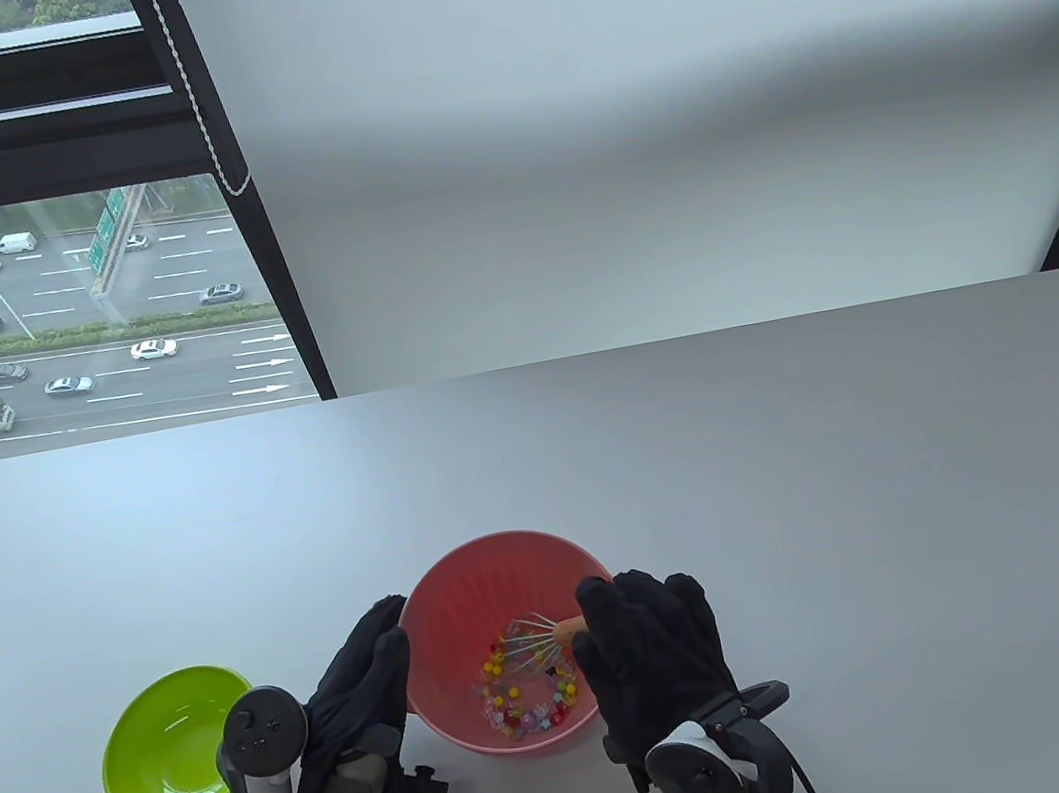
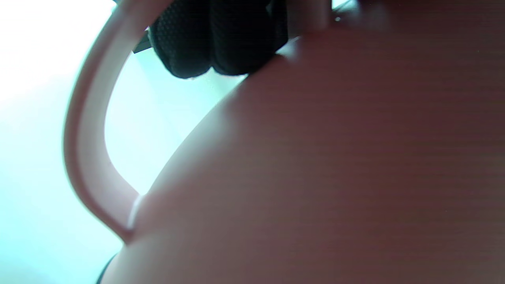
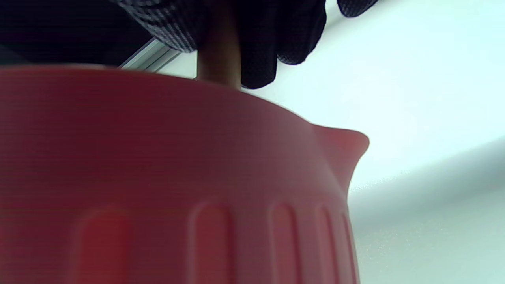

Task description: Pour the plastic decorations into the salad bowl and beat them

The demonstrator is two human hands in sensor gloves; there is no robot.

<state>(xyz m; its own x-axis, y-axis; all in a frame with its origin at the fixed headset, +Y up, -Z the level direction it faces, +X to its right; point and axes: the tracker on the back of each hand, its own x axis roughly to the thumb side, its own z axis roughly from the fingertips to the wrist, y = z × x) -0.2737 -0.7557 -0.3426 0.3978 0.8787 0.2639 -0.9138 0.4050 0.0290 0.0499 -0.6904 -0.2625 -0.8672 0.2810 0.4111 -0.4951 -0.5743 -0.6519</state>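
Observation:
The pink salad bowl (image 1: 446, 623) stands near the table's front edge, with several small colourful plastic decorations (image 1: 525, 699) on its bottom. A wire whisk (image 1: 529, 646) reaches into the bowl just above them. My right hand (image 1: 596, 625) grips the whisk's wooden handle (image 1: 569, 625) over the bowl's right rim. In the right wrist view the gloved fingers (image 3: 276, 47) wrap round that handle (image 3: 219, 59) above the bowl's wall (image 3: 177, 177). My left hand (image 1: 371, 658) cups the bowl's left side. There its fingertips (image 2: 213, 43) curl against the wall (image 2: 315, 157) beside the bowl's loop handle (image 2: 85, 130).
An empty lime-green bowl (image 1: 162, 772) sits on the table to the left of my left hand. The bowl's pouring spout (image 3: 351, 146) points away from the right wrist camera. The white table (image 1: 701, 449) runs back to a wall and a window.

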